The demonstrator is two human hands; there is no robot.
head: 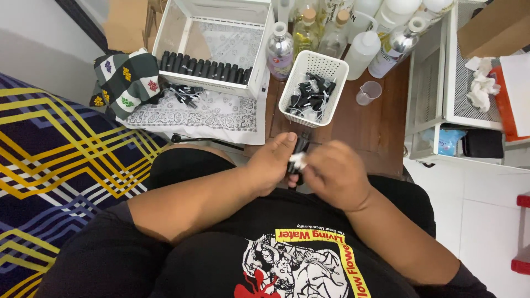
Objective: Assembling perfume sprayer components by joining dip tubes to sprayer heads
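My left hand grips a small black bottle that stands up between both hands, over the near edge of the brown wooden table. My right hand presses a small white wad, cloth or tissue, against the bottle's side. Just beyond my hands stands a white perforated basket holding several small black bottles and caps. To the left, a white box on a patterned white cloth has a row of black bottles lying along its front.
Several clear and white plastic bottles and a small clear measuring cup stand at the table's back. White wire shelving rises at the right. A patterned dark cushion and a blue-and-yellow striped mat lie at left.
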